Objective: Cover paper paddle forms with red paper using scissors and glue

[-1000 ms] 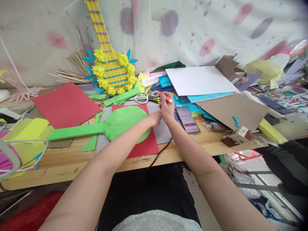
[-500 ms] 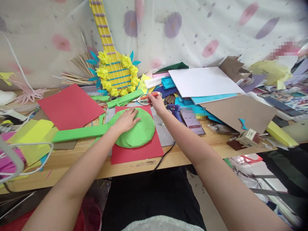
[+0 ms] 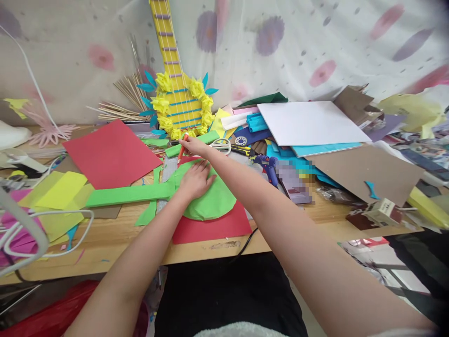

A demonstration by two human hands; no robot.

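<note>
A green, paper-covered guitar shape (image 3: 210, 203) lies flat, with its round body over a red sheet (image 3: 213, 230) and its long neck pointing left. On the round body rests my left hand (image 3: 197, 179), palm down with the fingers stretched out. My right hand (image 3: 193, 144) crosses over to the far edge of the body. It grips an orange pen (image 3: 181, 149), held upright with the lower end close to the red sheet's far edge; whether the tip touches is hard to make out. White-handled scissors (image 3: 223, 146) and a yellow-black utility knife (image 3: 242, 150) lie behind my right forearm.
A yellow paper guitar (image 3: 182, 107) with flowers leans on the back curtain. To the left are another red sheet (image 3: 112, 152) and yellow paper (image 3: 59, 192). A blue glue gun (image 3: 269, 167), a phone (image 3: 293, 185) and white board (image 3: 312, 122) are on the right.
My right hand has moved left with the pen, from beside the scissors to the far edge of the green body. The pen has turned upright. My left hand stays on the body.
</note>
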